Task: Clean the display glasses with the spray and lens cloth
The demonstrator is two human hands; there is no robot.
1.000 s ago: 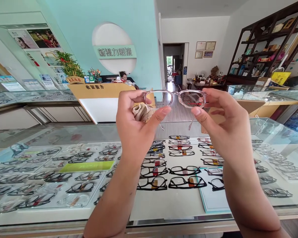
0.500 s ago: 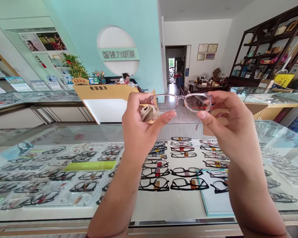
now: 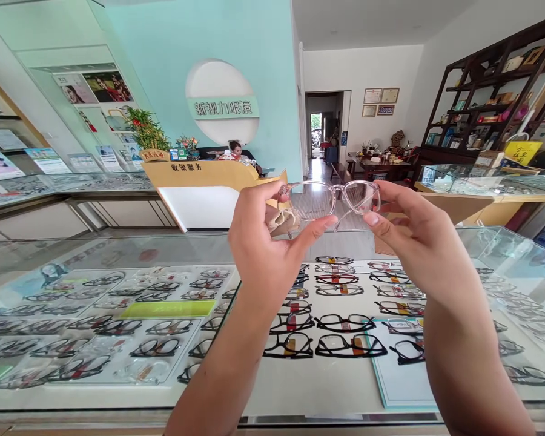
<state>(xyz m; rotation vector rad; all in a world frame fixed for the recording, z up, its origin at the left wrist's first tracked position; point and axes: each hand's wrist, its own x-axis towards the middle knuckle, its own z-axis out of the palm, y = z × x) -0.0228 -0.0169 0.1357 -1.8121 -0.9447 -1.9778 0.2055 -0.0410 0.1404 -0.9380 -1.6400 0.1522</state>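
Clear-framed eyeglasses (image 3: pixel 338 189) are held up above the glass display case, lenses facing me. My left hand (image 3: pixel 272 227) grips their left end between thumb and fingers, and a crumpled beige cloth (image 3: pixel 283 220) is tucked in the same hand. At the right end, my right hand (image 3: pixel 404 221) pinches the frame near the hinge, its thumb by the lower rim. One temple arm slants down behind the lenses. Below both hands, black-framed glasses (image 3: pixel 350 346) lie in rows with several other pairs inside the case.
The glass display case (image 3: pixel 254 396) spans the foreground, with a yellow-green strip (image 3: pixel 169 309) among the frames. Beyond stands a white and yellow service counter (image 3: pixel 195 203) with a person (image 3: pixel 236 149) behind it. A dark shelf unit (image 3: pixel 485 103) is at the right.
Both hands and the eyeglasses sit slightly lower in view, and the frame has turned, its right lens now looking narrower. The whole scene has shifted a little down and right.
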